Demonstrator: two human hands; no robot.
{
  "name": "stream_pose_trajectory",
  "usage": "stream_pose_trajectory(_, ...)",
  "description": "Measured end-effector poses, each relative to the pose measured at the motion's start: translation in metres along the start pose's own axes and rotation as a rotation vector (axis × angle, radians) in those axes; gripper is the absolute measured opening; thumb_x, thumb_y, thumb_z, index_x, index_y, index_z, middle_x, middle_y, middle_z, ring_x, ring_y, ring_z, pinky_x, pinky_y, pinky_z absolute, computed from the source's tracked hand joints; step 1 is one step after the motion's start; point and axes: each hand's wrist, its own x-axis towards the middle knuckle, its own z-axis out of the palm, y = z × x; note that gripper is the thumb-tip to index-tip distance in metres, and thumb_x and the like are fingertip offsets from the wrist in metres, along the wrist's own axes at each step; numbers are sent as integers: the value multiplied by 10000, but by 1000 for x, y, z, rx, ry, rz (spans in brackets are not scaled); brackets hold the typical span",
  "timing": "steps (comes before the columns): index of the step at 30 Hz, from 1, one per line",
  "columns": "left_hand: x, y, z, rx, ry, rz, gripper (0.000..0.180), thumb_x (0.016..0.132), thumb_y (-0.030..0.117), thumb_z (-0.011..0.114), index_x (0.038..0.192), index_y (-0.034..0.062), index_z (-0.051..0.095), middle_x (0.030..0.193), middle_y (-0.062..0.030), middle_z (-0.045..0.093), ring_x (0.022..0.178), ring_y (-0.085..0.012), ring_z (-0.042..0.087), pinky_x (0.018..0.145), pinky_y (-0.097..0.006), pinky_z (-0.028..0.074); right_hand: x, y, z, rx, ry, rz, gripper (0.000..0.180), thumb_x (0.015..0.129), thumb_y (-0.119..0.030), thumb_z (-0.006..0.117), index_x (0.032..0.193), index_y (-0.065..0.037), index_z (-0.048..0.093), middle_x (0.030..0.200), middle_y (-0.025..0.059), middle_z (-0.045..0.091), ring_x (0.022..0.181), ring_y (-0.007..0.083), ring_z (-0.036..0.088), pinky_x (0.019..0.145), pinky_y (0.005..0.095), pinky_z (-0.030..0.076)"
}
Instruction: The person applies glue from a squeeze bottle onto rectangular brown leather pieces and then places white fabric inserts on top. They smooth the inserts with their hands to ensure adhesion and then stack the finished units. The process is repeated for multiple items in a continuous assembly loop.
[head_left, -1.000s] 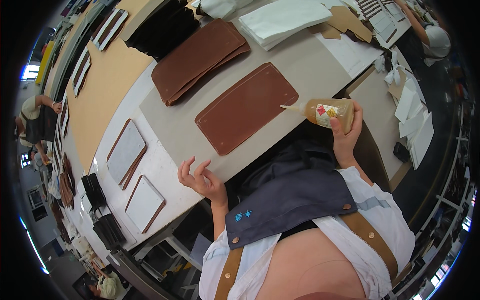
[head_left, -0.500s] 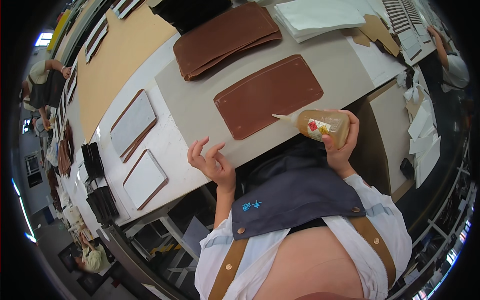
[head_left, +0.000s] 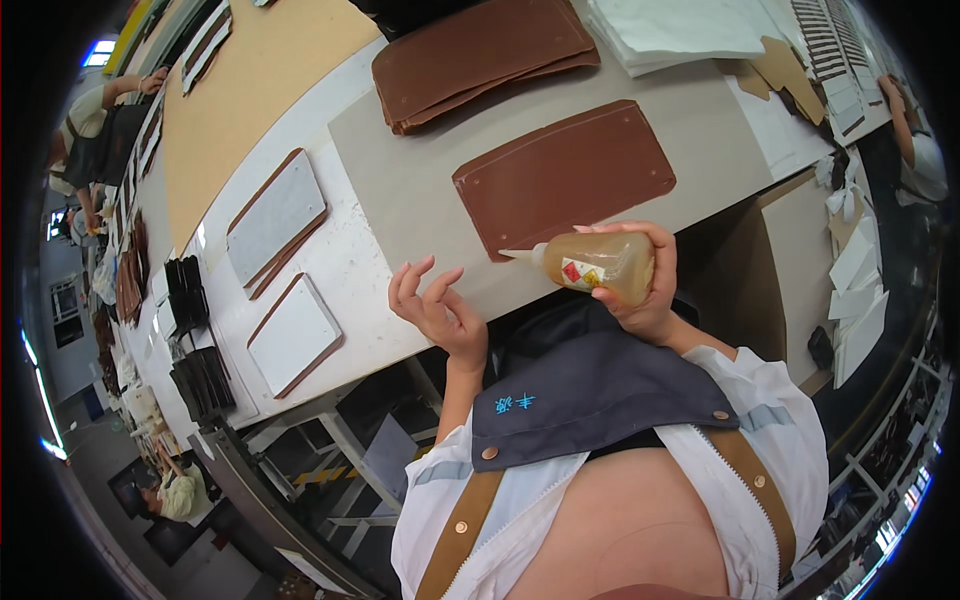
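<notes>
The surface [head_left: 352, 238] carries a brown panel [head_left: 565, 172], long axis running near-left to far-right, just beyond the fingers. The right hand [head_left: 652, 312], nearer, grasps a tipped bottle [head_left: 612, 262]; the left hand [head_left: 452, 322] is empty, loosely curled. The nozzle [head_left: 526, 256] overlies the panel's near-left corner, contact unclear.

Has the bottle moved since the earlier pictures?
Yes: the bottle has moved left, its nozzle going along the brown panel's near edge to its near-left corner.

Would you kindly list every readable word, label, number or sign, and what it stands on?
Dark navy fabric apron: light-blue embroidered characters, not copied here.
Amber plastic squeeze bottle: white label with red and yellow diamond signs; the rest is too small to read.
</notes>
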Motion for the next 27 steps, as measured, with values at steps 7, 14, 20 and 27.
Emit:
stream_pose_trajectory(7, 0, 1, 0, -14, 39, -22, 410, 733, -187, 448, 941, 81, 680, 1212, -108, 592, 1275, -360, 436, 1062, -474, 353, 18, -7, 12, 346, 266, 290, 613, 922, -245, 751, 1365, -24, 389, 1253, 114, 583, 1213, 237, 605, 1021, 359, 504)
stream_pose_trajectory(14, -3, -1, -2, 38, -1, 11, 303, 827, -131, 475, 995, 63, 636, 1258, -134, 561, 1296, -359, 432, 1103, -488, 321, 76, -12, -102, 876, 519, 353, 490, 1008, -311, 613, 1368, -9, 472, 1413, 174, 530, 1320, 314, 526, 1122, 463, 468)
stream_pose_trajectory(20, -4, -1, -2, 60, 5, 35, 257, 860, -125, 473, 981, 37, 632, 1260, -126, 559, 1306, -338, 434, 1080, -470, 347, 104, -28, -173, 1655, 713, 292, 621, 935, -328, 705, 1385, 16, 452, 1390, 213, 528, 1296, 372, 533, 1142, 475, 454)
stream_pose_trajectory(27, -1, -6, 2, -21, 8, -5, 311, 819, -147, 469, 964, 70, 638, 1262, -121, 554, 1307, -353, 407, 1088, -498, 318, 109, 47, -246, 1891, 677, 155, 680, 1007, -553, 458, 1296, 59, 522, 1232, 215, 587, 1100, 346, 613, 905, 448, 592)
